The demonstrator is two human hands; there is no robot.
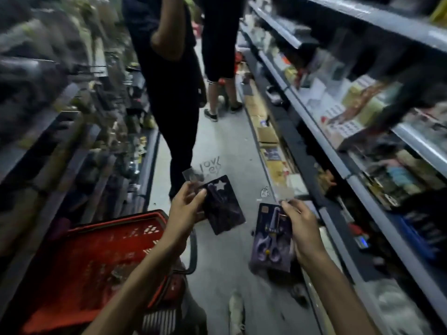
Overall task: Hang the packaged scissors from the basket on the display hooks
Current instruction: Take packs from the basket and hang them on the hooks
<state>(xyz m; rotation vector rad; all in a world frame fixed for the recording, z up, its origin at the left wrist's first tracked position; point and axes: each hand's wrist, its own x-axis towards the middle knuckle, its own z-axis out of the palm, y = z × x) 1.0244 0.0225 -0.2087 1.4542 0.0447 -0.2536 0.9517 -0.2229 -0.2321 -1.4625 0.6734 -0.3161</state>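
Observation:
My left hand (185, 209) grips a dark scissors package (223, 209) with a pale star on its card, holding it over the aisle floor. My right hand (301, 223) pinches the top of a second package (272, 240), whose purple-handled scissors hang with the handles down. The red plastic basket (96, 250) sits at lower left beside my left forearm, with a few dark items lying inside. The picture is blurred, and I cannot make out the display hooks.
Grey shelves full of goods (362, 112) run along the right, and darker shelving (60, 131) lines the left. Two people in dark clothes (174, 81) stand in the narrow aisle ahead. Cardboard boxes (267, 134) lie on the floor by the right shelf base.

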